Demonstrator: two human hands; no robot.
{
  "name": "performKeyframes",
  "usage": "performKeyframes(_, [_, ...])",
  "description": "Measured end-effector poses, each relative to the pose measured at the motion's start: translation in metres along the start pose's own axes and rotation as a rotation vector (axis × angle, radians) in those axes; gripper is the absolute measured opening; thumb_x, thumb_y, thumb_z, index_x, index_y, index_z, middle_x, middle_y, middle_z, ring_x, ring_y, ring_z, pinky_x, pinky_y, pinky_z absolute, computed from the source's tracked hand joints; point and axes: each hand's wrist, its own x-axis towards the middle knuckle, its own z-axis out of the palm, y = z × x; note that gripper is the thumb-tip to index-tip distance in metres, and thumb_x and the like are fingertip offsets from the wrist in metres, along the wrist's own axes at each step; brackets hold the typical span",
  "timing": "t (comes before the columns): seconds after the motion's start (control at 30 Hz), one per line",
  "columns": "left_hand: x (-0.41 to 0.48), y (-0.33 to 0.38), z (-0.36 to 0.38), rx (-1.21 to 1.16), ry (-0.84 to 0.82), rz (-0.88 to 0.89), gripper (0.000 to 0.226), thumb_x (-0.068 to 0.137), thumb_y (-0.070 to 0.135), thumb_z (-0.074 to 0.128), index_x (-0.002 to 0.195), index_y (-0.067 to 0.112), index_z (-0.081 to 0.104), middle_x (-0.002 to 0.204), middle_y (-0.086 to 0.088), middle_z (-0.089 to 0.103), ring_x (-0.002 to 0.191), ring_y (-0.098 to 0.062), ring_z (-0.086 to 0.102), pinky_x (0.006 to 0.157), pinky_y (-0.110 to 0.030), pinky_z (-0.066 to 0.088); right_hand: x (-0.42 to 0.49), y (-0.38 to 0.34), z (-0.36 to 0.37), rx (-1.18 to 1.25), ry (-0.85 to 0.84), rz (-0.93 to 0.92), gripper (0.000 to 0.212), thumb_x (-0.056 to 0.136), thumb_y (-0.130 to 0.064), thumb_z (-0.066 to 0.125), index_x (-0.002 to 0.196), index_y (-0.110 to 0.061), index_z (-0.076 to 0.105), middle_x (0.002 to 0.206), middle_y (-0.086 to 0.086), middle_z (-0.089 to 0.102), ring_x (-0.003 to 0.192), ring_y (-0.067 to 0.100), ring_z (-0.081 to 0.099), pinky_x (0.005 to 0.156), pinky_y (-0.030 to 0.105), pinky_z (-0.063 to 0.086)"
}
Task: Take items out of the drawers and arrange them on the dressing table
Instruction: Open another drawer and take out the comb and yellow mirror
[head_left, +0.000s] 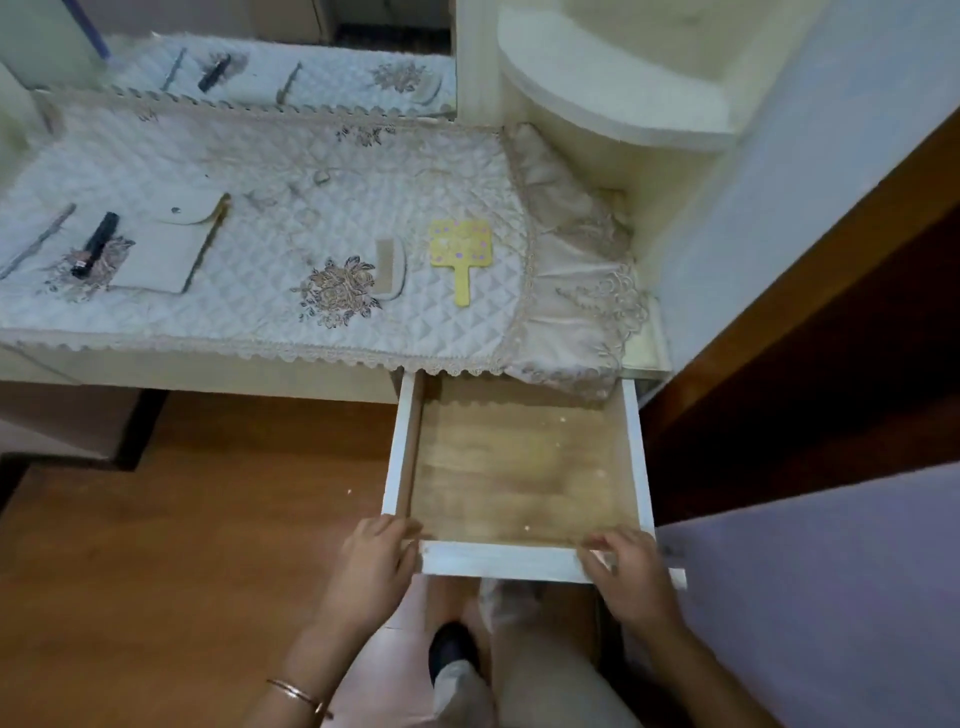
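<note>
A white drawer with a bare wooden bottom stands pulled out under the right end of the dressing table; nothing lies inside it. My left hand grips its front left corner and my right hand grips its front right corner. On the table's quilted cloth lie a yellow hand mirror, a pale comb, a white pouch, a black tube and a thin grey stick.
A mirror backs the table. Curved cream shelves rise at the right, beside a brown wooden door. A lilac surface lies at the right front. My legs and a dark shoe are below the drawer, on the wooden floor.
</note>
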Motion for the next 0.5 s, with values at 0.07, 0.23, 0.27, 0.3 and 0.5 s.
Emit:
performKeyframes(0.07, [-0.013, -0.005, 0.008, 0.005, 0.006, 0.024, 0.058, 0.075, 0.05, 0.028, 0.098, 0.014, 0.067, 0.097, -0.003, 0.069, 0.096, -0.026, 0.058, 0.081, -0.036, 0.047, -0.02, 0.011, 0.0, -0.064, 0.06, 0.005, 0.023, 0.079, -0.02, 0.068, 0.1, -0.01, 0.069, 0.107, 0.009, 0.068, 0.107, 0.03, 0.055, 0.089, 0.036, 0.042])
performKeyframes(0.23, [-0.025, -0.012, 0.018, 0.042, 0.042, 0.052, 0.035, 0.083, 0.035, 0.051, 0.106, 0.013, 0.065, 0.106, -0.004, 0.066, 0.104, -0.027, 0.056, 0.087, -0.036, 0.045, -0.04, 0.018, 0.008, -0.086, 0.081, -0.022, 0.042, 0.081, -0.024, 0.066, 0.121, -0.013, 0.058, 0.131, 0.008, 0.055, 0.126, 0.027, 0.044, 0.106, 0.04, 0.032])
performKeyframes(0.27, [-0.025, -0.013, 0.02, 0.061, 0.056, 0.067, 0.029, 0.083, 0.031, 0.059, 0.106, 0.013, 0.065, 0.106, -0.004, 0.065, 0.103, -0.028, 0.056, 0.086, -0.037, 0.046, -0.041, 0.017, 0.009, -0.094, 0.106, -0.014, 0.041, 0.081, -0.026, 0.066, 0.12, -0.013, 0.059, 0.13, 0.009, 0.056, 0.125, 0.028, 0.044, 0.105, 0.04, 0.032])
performKeyframes(0.3, [-0.024, -0.012, 0.021, 0.083, 0.061, 0.072, 0.026, 0.082, 0.028, 0.064, 0.104, 0.013, 0.066, 0.104, -0.004, 0.066, 0.101, -0.028, 0.057, 0.083, -0.037, 0.047, -0.041, 0.015, 0.01, -0.114, 0.142, 0.001, 0.041, 0.081, -0.027, 0.067, 0.119, -0.014, 0.06, 0.128, 0.008, 0.057, 0.124, 0.028, 0.045, 0.104, 0.04, 0.033])
performKeyframes(0.5, [-0.017, -0.015, 0.023, 0.119, 0.091, 0.068, 0.023, 0.078, 0.037, 0.065, 0.091, 0.018, 0.067, 0.092, 0.002, 0.067, 0.09, -0.027, 0.059, 0.068, -0.03, 0.035, -0.036, 0.012, 0.01, -0.236, 0.25, 0.078, 0.035, 0.074, -0.037, 0.071, 0.105, -0.02, 0.067, 0.114, 0.004, 0.065, 0.113, 0.028, 0.051, 0.097, 0.042, 0.034])
